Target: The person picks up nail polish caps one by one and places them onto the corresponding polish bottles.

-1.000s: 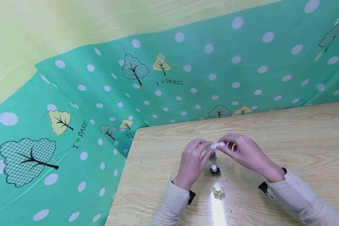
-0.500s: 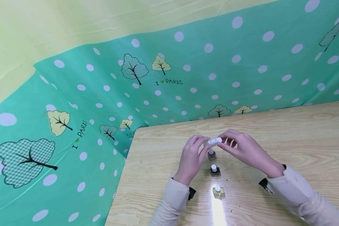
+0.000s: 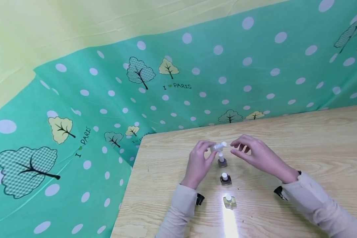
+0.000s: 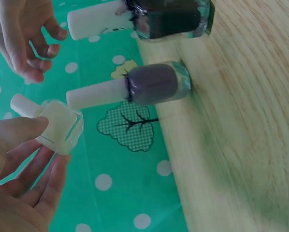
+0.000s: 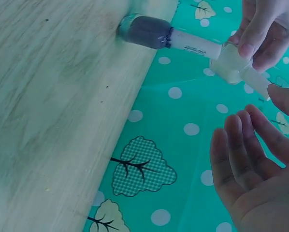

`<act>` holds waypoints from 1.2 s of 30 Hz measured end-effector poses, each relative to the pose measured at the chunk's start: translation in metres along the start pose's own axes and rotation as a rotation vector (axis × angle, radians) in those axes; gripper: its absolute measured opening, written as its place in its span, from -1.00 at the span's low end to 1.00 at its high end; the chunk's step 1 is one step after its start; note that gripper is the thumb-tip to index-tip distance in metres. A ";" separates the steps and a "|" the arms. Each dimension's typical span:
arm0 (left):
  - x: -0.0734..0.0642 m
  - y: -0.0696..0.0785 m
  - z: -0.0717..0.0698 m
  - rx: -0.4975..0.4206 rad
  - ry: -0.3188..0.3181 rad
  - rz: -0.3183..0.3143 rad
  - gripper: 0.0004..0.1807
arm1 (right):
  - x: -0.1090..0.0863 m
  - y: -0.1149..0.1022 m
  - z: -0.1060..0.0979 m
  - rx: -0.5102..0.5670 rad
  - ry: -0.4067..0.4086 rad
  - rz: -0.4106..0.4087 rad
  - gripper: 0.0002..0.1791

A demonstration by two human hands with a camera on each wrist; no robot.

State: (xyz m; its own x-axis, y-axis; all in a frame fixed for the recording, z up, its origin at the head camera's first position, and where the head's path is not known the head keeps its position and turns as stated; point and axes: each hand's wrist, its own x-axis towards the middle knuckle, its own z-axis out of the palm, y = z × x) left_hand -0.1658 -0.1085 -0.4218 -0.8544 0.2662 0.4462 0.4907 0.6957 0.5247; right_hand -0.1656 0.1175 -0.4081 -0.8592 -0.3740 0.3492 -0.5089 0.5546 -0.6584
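Note:
Between thumb and fingers, my left hand [image 3: 197, 162] pinches a clear-white nail polish bottle [image 4: 62, 126] by its glass, holding it tilted above the table with its white cap pointing to the right. My right hand [image 3: 257, 155] is just right of that cap, its fingers loosely bent and apart from the bottle. Below the held bottle stands a purple nail polish bottle [image 3: 222, 162], upright with a white cap. Nearer to me are a dark nail polish bottle [image 3: 225, 180] and a pale yellow nail polish bottle [image 3: 229, 201], both capped and upright in a row.
The wooden table [image 3: 285, 142] extends far to the right. Behind it and to its left hangs a green dotted cloth [image 3: 178, 66] with tree prints. A bright reflection lies on the table in front of the yellow bottle. Small dark specks dot the wood.
My right hand has let go of the white cap and drawn slightly away to the right. My left hand has raised and tilted the bottle, so the purple bottle shows more fully.

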 end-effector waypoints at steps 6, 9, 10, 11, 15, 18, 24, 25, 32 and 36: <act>0.005 -0.010 0.003 -0.061 0.006 -0.038 -0.71 | 0.001 0.008 0.001 -0.002 -0.029 0.039 -0.77; 0.007 -0.016 0.007 -0.083 -0.002 -0.075 -0.71 | 0.000 0.013 0.001 -0.002 -0.037 0.052 -0.75; 0.007 -0.018 0.008 -0.088 -0.008 -0.093 -0.72 | 0.000 0.015 0.002 -0.005 -0.039 0.053 -0.74; 0.007 -0.020 0.009 -0.089 -0.012 -0.112 -0.72 | -0.001 0.016 0.002 -0.008 -0.042 0.052 -0.72; 0.005 -0.025 0.014 -0.077 -0.041 -0.200 -0.74 | -0.004 0.025 0.004 -0.026 -0.056 0.048 -0.67; 0.004 -0.028 0.017 -0.067 -0.060 -0.257 -0.75 | -0.007 0.031 0.004 -0.030 -0.076 0.054 -0.62; 0.005 -0.031 0.022 -0.071 -0.083 -0.315 -0.75 | -0.013 0.040 0.002 -0.049 -0.125 0.079 -0.55; 0.005 -0.032 0.023 -0.074 -0.088 -0.324 -0.75 | -0.014 0.041 0.002 -0.054 -0.132 0.083 -0.55; 0.007 -0.038 0.030 -0.110 -0.118 -0.367 -0.76 | -0.019 0.048 0.001 -0.102 -0.165 0.106 -0.51; 0.008 -0.042 0.034 -0.150 -0.145 -0.384 -0.78 | -0.022 0.052 0.000 -0.116 -0.175 0.102 -0.50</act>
State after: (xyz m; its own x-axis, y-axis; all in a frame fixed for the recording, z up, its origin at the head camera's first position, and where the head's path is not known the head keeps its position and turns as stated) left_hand -0.1990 -0.1130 -0.4650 -0.9896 0.1059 0.0975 0.1433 0.6607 0.7369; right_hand -0.1738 0.1544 -0.4505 -0.8895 -0.4292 0.1568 -0.4311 0.6743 -0.5995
